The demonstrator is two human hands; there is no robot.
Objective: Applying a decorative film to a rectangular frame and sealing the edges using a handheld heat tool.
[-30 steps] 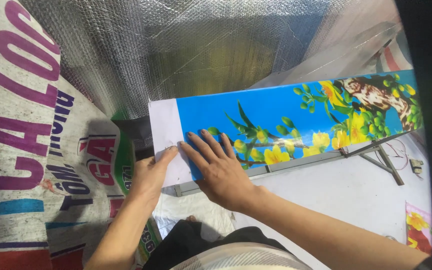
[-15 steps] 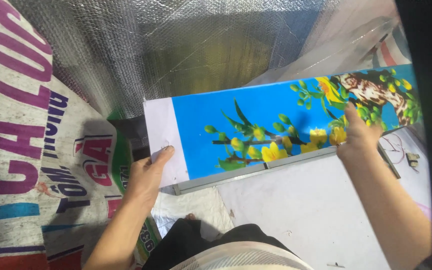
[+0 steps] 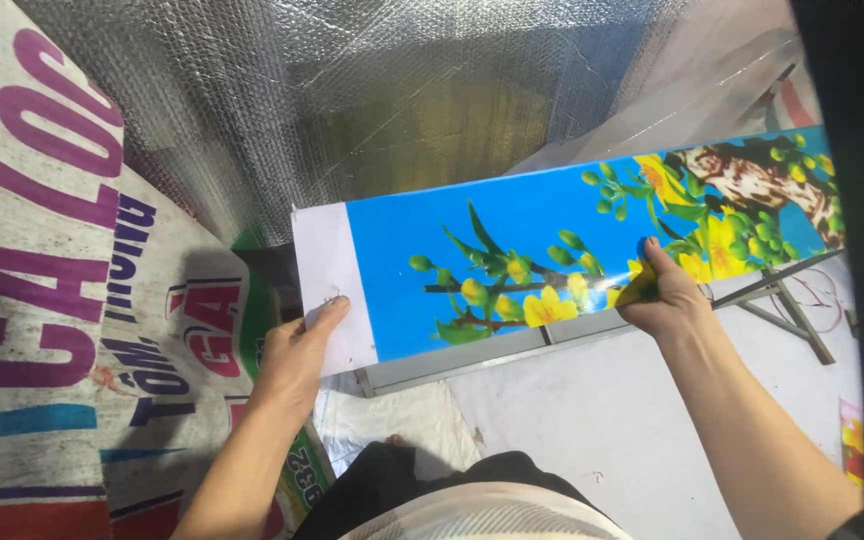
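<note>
One printed flower sheet (image 3: 552, 250) (glossy) under two hands: left hand (image 3: 297, 355), right hand (image 3: 664, 295)

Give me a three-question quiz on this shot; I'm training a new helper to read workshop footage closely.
1. True or false: the left hand grips the white end of the flower print.
2. Where is the right hand on the print?
A. at its lower edge, among the yellow blossoms
B. on the white margin
C. off the print, on the floor
3. Fill in: behind the print hangs a sheet of silver ____ wrap.

Key
1. True; its thumb lies on the white margin.
2. A
3. bubble
</note>
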